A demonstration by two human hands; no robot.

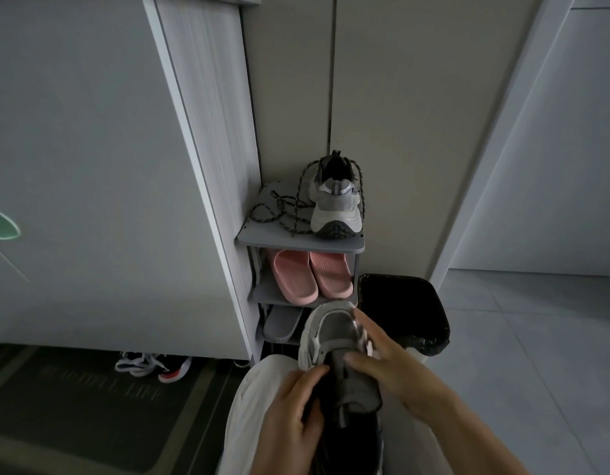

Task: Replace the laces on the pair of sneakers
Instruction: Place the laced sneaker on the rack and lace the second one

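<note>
A grey sneaker without laces rests on my lap, toe pointing away from me. My left hand grips its near left side by the collar. My right hand holds its right side, thumb across the dark tongue and fingers along the eyelet row. The second grey sneaker stands heel toward me on top of a small grey shoe rack. A dark speckled lace lies in loose loops beside it on the rack top and drapes around that shoe.
Pink slippers sit on the rack's middle shelf and a grey slipper below. A black-lined bin stands right of the rack. More shoes lie under the cabinet at left, by a dark mat.
</note>
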